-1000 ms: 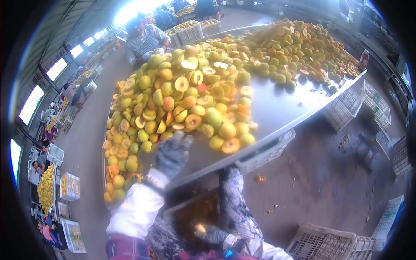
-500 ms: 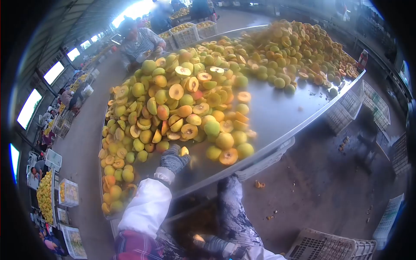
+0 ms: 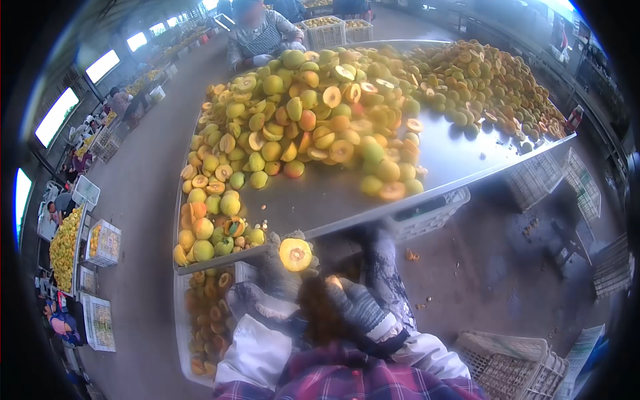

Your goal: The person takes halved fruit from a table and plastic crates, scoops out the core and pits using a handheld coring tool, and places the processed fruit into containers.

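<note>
My left hand (image 3: 283,270), in a grey glove, holds a halved yellow fruit (image 3: 295,255) with its cut face up, just off the table's front edge. Beside it on the right, my right hand (image 3: 357,307), in a grey knitted glove, is closed around something small and light-coloured that I cannot make out. Both hands are over my lap. Beyond them the metal table (image 3: 293,207) bears a large heap of whole and halved yellow-green fruit (image 3: 273,127).
A crate of cut fruit (image 3: 181,327) stands below the table's left corner. A co-worker (image 3: 263,40) is behind the table. Crates (image 3: 527,363) stand on the floor at the right. A bottle (image 3: 574,119) is at the table's far right corner.
My left hand has drawn back from the heap to the table's front edge with a fruit half in it. My right hand has risen beside it. The view has shifted.
</note>
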A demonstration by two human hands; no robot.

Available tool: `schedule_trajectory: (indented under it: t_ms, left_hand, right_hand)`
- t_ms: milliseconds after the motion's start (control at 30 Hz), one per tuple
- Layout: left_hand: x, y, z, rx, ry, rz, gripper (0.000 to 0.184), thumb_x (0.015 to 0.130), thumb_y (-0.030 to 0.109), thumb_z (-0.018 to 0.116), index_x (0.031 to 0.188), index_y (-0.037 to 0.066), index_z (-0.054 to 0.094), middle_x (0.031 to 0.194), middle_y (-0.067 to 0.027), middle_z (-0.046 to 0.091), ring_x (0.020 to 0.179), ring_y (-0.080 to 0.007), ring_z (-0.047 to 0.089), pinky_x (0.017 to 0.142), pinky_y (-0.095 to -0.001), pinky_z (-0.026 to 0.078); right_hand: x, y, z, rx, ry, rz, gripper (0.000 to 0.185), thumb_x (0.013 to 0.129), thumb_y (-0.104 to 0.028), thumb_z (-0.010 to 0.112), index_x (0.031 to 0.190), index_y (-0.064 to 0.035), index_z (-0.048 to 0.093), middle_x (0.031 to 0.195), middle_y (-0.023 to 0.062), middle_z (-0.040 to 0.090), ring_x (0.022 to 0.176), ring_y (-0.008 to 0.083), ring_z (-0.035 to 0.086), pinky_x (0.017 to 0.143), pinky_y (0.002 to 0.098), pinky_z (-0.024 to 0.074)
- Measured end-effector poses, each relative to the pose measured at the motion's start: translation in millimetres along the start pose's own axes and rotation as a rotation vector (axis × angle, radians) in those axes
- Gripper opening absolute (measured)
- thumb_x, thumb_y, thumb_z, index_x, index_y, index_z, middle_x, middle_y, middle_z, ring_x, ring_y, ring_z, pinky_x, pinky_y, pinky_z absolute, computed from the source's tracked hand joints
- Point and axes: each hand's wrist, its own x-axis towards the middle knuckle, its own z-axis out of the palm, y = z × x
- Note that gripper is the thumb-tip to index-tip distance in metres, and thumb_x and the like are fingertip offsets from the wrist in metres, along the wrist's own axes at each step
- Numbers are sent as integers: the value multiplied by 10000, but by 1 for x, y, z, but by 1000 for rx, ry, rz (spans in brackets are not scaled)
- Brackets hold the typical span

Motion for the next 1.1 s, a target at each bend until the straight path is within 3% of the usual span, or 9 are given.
schedule_trajectory:
  t_ms: [167,367,433,467,667,767,833,1067,1100]
  left_hand:
    - [-23,-14,-8,-49,-140,84,350,944,352,502,1078,39,579,895,-105,624,744,-228,616,709,-327,535]
    - [-32,-20,-14,758,-228,548,295,904,289,551,1032,27,594,865,-121,631,738,-235,613,704,-351,538]
    - [-35,-19,-4,-15,44,-134,315,871,322,593,1002,36,607,857,-127,638,718,-242,614,689,-351,540]
    - [-41,-24,4,-9,46,-139,315,871,322,593,1002,36,607,857,-127,638,718,-242,614,689,-351,540]
    - [-54,-39,33,31,270,84,320,837,326,601,924,18,617,800,-114,618,698,-233,607,656,-339,527]
    - [-54,-46,42,189,417,146,284,823,299,606,884,21,605,759,-99,605,670,-217,599,634,-319,517]
    - [-58,-49,44,222,335,219,264,803,282,628,846,23,602,727,-96,604,642,-206,598,617,-300,509]
    - [-60,-69,63,366,509,326,251,795,255,642,804,6,614,700,-105,602,613,-211,601,599,-295,509]
    - [-59,-70,64,399,521,335,248,803,244,634,813,-2,615,698,-108,604,606,-212,599,593,-298,510]
  right_hand:
    - [14,9,20,-12,61,139,380,1008,-341,464,1175,-20,582,1021,109,648,939,197,604,846,301,470]
    - [36,65,11,83,122,-11,388,979,-399,539,1157,-61,603,914,-19,595,833,54,518,708,175,416]
    - [38,77,9,314,101,31,373,991,-385,520,1145,-56,605,925,-30,589,846,66,515,734,185,431]
    - [37,74,10,320,105,31,373,991,-385,520,1145,-56,605,925,-30,589,846,66,515,734,185,431]
    - [49,108,-13,-511,16,10,560,903,-291,613,1333,16,427,1127,190,586,1036,351,570,953,391,435]
    - [45,108,-13,-252,168,-109,407,993,-411,471,897,-61,654,665,32,578,643,134,549,592,297,451]
    - [46,105,-31,-435,-198,69,956,713,-304,708,1445,49,203,1279,345,434,1146,497,468,1042,470,356]
    - [26,72,-26,-824,-178,-42,885,780,-350,674,1445,29,231,1297,337,433,1194,481,458,1042,457,359]
    - [24,71,-23,-625,-34,-75,557,879,-415,566,1219,6,437,1019,233,536,931,368,529,856,411,416]
